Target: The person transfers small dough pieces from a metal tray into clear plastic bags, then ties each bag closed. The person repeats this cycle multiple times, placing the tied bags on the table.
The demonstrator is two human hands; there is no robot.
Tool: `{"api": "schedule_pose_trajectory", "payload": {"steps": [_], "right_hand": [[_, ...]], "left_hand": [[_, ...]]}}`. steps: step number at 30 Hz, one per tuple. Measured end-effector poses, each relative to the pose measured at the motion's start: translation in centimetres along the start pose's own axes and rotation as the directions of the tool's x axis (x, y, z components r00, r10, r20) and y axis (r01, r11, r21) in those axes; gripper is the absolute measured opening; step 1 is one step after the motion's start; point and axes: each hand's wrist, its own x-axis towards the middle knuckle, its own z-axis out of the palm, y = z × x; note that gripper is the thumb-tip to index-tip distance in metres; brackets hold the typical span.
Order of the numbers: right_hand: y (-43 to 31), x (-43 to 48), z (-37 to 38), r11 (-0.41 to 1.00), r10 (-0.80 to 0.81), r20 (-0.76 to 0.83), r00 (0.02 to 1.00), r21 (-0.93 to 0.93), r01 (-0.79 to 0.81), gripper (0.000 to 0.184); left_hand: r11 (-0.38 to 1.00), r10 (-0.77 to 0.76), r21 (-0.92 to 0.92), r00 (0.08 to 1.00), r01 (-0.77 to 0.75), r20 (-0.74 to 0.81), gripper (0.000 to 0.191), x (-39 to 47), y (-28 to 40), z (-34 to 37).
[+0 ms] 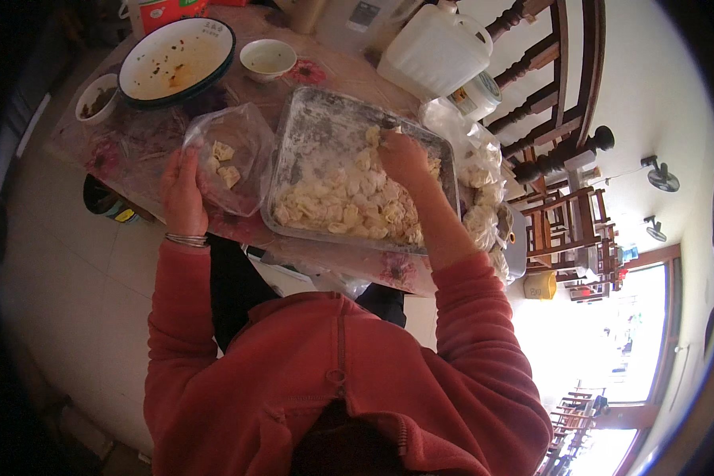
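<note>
My left hand (183, 193) grips the edge of a clear plastic bag (247, 140) on the left of the table. A few wrapped wontons (228, 175) show inside the bag. To its right lies a floured metal tray (315, 113), with many folded wontons (357, 208) heaped over its near and right parts. My right hand (403, 157) reaches down into the tray at the right side of the heap. Its fingers are bent against the wontons, and the hand hides whether one is held.
Beyond the bag stand a wide enamel basin (175, 59) with food residue, a small bowl (268, 59) and a cup (97, 100) with dark contents. A plastic jug (434, 50) and a lidded tub (477, 95) stand behind the tray. Filled plastic bags (482, 202) line its right side.
</note>
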Motion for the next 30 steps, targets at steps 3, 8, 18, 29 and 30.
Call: {"api": "schedule_pose_trajectory", "payload": {"steps": [3, 8, 18, 29, 30], "right_hand": [[-3.1, -0.7, 0.8, 0.993, -0.054, -0.006, 0.999, -0.105, 0.053, 0.028], [-7.1, -1.9, 0.4, 0.92, -0.29, -0.08, 0.954, 0.251, 0.301, 0.03], [0.5, 1.5, -4.2, 0.985, -0.042, -0.019, 0.999, 0.165, 0.044, 0.052], [-4.9, 1.1, 0.9, 0.995, -0.077, -0.038, 0.996, 0.064, 0.079, 0.049], [-5.7, 1.0, 0.6, 0.988, -0.127, -0.042, 0.991, 0.081, 0.13, 0.047]], "left_hand": [[1.0, 0.0, 0.007, 1.0, 0.0, 0.008, 0.02, -0.1, 0.2, 0.0], [0.999, 0.033, 0.014, 0.997, -0.034, 0.064, 0.025, 0.2, -0.3, -0.7], [0.998, 0.013, -0.056, 0.995, -0.007, 0.098, 0.029, 0.9, -1.4, -1.6], [0.999, 0.048, 0.014, 0.998, -0.048, 0.03, 0.019, -0.1, -0.2, -0.5], [0.998, 0.058, 0.008, 0.998, -0.058, 0.038, 0.019, 0.0, -0.2, -0.5]]}}
